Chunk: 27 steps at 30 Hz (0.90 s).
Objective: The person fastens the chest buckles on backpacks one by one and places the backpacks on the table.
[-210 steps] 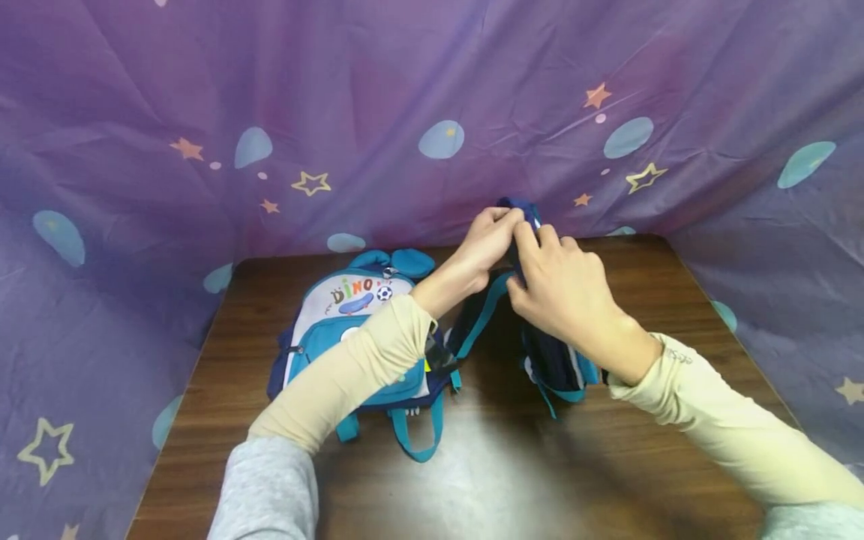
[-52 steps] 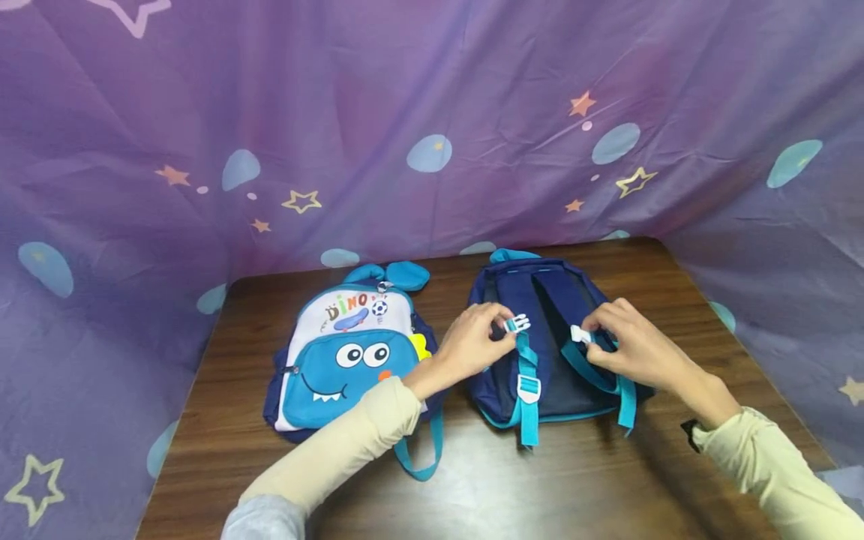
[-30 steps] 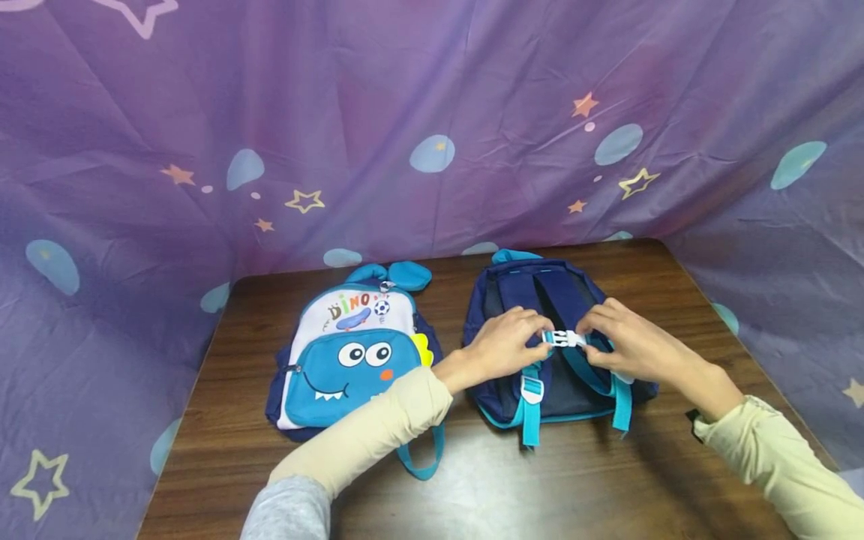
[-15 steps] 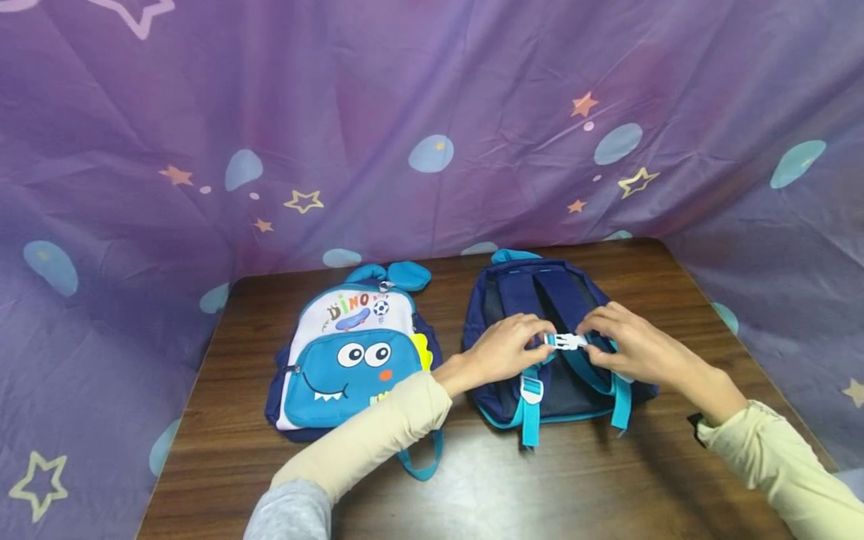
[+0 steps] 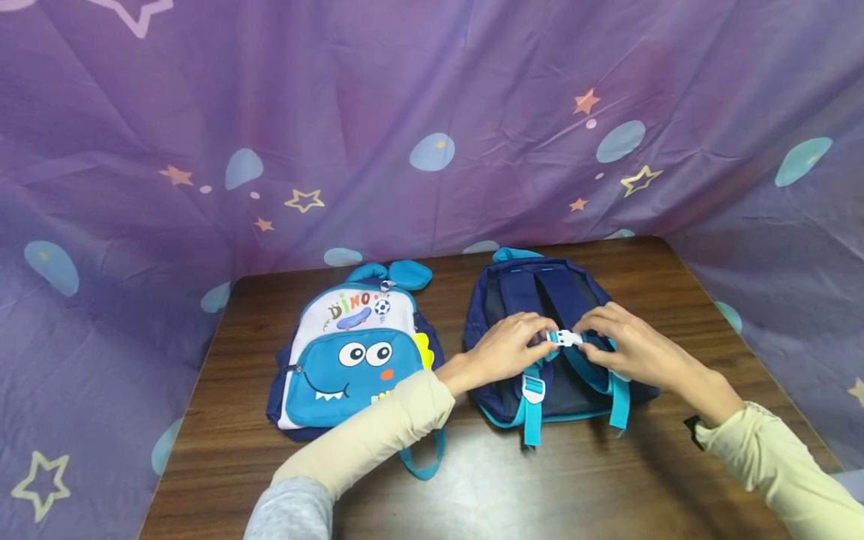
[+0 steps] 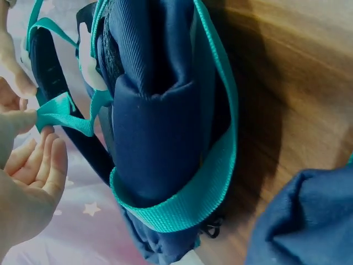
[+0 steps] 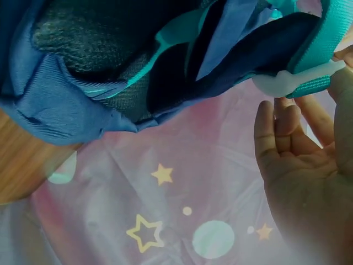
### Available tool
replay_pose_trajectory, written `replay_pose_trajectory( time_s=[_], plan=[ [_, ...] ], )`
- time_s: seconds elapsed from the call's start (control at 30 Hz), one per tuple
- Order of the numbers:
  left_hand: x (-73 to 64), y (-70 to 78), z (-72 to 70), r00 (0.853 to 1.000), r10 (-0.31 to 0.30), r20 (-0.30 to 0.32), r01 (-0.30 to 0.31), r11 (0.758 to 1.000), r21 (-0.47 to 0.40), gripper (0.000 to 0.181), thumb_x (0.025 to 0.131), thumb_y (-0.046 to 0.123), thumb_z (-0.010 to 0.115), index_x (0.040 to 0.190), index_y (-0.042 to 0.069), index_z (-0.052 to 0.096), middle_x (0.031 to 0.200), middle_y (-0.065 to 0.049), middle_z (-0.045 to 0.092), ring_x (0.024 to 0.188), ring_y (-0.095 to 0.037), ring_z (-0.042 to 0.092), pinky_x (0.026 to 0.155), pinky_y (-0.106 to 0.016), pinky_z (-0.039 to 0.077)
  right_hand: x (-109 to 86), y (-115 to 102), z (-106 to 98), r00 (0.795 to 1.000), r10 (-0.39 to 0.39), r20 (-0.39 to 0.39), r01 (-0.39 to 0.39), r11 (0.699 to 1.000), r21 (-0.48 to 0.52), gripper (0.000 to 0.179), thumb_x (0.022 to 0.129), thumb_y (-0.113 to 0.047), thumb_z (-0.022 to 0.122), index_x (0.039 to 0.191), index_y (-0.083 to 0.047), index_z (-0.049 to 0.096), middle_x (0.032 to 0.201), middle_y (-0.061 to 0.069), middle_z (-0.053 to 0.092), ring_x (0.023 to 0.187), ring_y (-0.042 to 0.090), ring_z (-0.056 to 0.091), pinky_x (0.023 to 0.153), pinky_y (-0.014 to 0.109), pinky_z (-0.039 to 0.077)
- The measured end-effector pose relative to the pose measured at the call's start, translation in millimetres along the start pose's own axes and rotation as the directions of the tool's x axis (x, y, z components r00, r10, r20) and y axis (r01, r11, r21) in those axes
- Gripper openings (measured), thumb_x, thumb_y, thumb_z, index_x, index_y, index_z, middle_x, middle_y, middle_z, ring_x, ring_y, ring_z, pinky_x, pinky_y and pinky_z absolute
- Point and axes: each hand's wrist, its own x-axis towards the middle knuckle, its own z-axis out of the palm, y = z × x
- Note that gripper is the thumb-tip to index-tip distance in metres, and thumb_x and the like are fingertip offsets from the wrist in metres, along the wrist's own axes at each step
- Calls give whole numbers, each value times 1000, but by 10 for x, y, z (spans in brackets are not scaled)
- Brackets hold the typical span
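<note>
- Head view: the small white plastic buckle (image 5: 569, 338) is held over the strap side of the navy-blue fabric backpack (image 5: 523, 295).
- Your left hand (image 5: 506, 349) pinches the buckle's left end and your right hand (image 5: 628, 343) its right end, fingers narrow on both.
- Best, I judge, to keep both halves level and in line, fingers clear of the side catches, and the folded teal webbing strap (image 6: 58, 113) slack.
- To the left lies a blue-and-white dinosaur-faced backpack (image 5: 351, 360); both bags rest on the dark wood-grain worktop (image 5: 216, 427).
- Purple star-printed fabric (image 5: 364, 90) hangs behind and at both sides.
</note>
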Motion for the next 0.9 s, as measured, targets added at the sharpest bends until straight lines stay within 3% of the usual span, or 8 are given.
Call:
replay_pose_trajectory(
  time_s=[0.33,0.43,0.53,0.67,0.73,0.83,0.9],
  plan=[
    [29,-16,104,999,-7,38,6,999,42,34,100,28,60,130,10,61,106,4,68,94,-2,61,77,-9,44,-60,44,164,999,6,-40,-4,998,62,29,72,-2,82,99,-9,73,99,1,71,85,9,54,69,19,44],
    [34,-6,148,995,-55,80,49,995,82,43,101,30,60,139,12,52,112,6,65,99,-3,60,78,-11,44,-52,19,191,997,64,32,-65,997,44,28,76,-6,81,102,-8,72,99,1,70,88,12,56,73,27,48],
    [-36,-73,132,990,-98,104,89,992,94,51,100,33,59,145,14,45,122,3,61,109,-7,58,86,-14,45,8,-51,215,990,106,91,-106,994,-2,32,79,-15,79,108,-6,70,104,5,69,96,21,59,80,44,51],
    [-269,-305,-99,991,-136,11,136,991,-7,44,99,29,62,137,10,53,125,-5,62,115,-14,60,96,-19,46,201,-200,267,994,87,65,-84,996,-38,41,80,-24,79,113,-2,67,112,13,67,103,31,59,86,53,48],
    [-432,-458,-278,981,-183,-58,178,980,-89,37,98,24,63,130,7,58,120,-8,65,111,-17,62,96,-23,49,356,-317,325,996,70,47,-68,997,-44,44,81,-27,78,115,-2,66,114,15,67,103,32,59,86,52,49],
    [-751,-703,-554,947,-282,-153,250,947,-203,29,97,16,64,122,2,61,115,-14,68,107,-24,65,95,-35,52,643,-578,475,997,42,61,-41,999,-18,49,84,-33,76,119,-1,64,117,15,66,106,32,60,89,50,50],
    [-1024,-857,-730,906,-374,-199,324,915,-242,28,97,16,64,121,2,62,115,-15,68,108,-26,65,96,-42,52,840,-796,605,996,17,90,-17,1000,-5,51,85,-36,74,122,-2,63,118,14,66,106,30,59,89,48,50]
  ],
)
